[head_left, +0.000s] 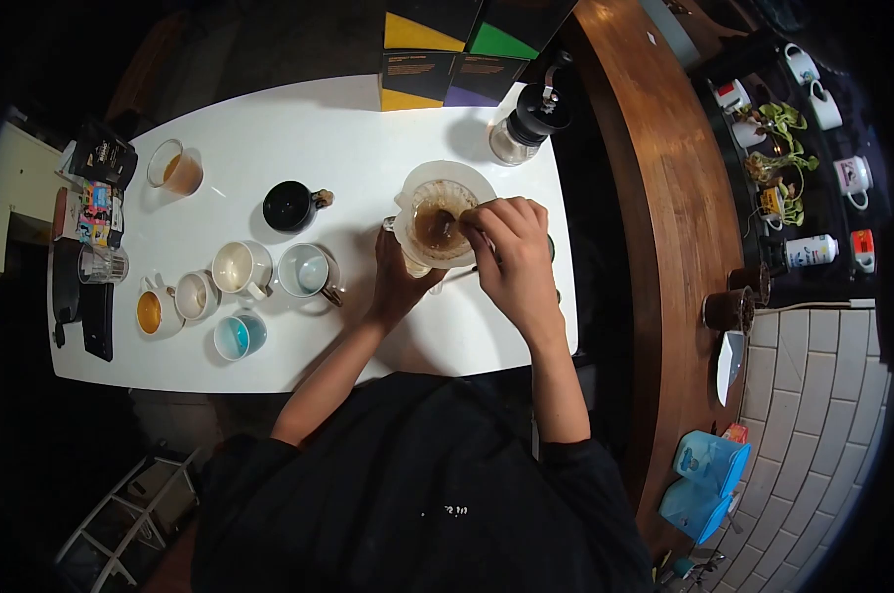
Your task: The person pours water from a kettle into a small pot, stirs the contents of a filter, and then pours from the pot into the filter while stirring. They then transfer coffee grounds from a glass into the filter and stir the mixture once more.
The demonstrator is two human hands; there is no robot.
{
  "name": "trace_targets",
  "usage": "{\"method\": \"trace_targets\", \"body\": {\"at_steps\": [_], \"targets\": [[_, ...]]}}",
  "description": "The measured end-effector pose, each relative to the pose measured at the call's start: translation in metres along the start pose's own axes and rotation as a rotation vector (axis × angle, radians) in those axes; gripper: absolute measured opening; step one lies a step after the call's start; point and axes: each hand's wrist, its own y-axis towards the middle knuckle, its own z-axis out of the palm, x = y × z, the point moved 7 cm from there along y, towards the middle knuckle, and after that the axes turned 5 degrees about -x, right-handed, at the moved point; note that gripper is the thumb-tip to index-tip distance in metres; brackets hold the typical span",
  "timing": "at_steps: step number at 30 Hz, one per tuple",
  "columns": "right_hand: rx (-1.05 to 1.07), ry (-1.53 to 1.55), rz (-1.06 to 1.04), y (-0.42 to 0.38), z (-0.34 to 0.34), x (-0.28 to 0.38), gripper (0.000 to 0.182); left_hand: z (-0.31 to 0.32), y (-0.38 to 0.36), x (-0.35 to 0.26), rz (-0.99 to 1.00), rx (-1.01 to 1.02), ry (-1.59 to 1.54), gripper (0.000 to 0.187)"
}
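A coffee dripper (405,203) with a pale paper filter (467,178) stands toward the right of the white table. Wet brown coffee (433,227) lies inside the filter. My left hand (400,280) is closed around the dripper's lower left side; what stands beneath is mostly hidden. Over the dripper's right side, my right hand (511,242) has its fingertips pinched together inside the rim. Whatever they hold is covered by the fingers. A black cup (289,207) and a glass cup (304,270) are to the left of my left hand.
Several cups, including a blue one (240,337), stand on the white table (358,128). A glass of brown drink (176,170) is farther left. A hand grinder (531,124) and dark boxes (447,64) stand at the back. A wooden counter (654,198) runs along the right.
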Motion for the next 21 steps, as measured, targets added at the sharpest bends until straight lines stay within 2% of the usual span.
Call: {"method": "trace_targets", "body": {"at_steps": [6,10,12,18,21], "targets": [[0.034,0.187,0.08,-0.004,0.013,-0.01,0.015,0.001,0.003,0.002,0.03,0.04,0.063,0.075],[-0.017,0.091,0.022,-0.003,0.01,-0.011,0.016,0.001,0.004,0.001,0.014,0.023,0.016,0.076],[0.063,0.103,0.011,-0.003,0.012,-0.008,0.015,0.001,0.004,0.001,0.007,0.037,-0.003,0.077],[0.041,0.054,0.021,0.002,0.01,-0.008,0.013,0.0,0.002,0.003,0.061,-0.013,0.046,0.079],[0.05,0.152,0.035,0.004,0.011,-0.007,0.012,-0.002,-0.001,-0.002,0.101,-0.038,0.07,0.08]]}}
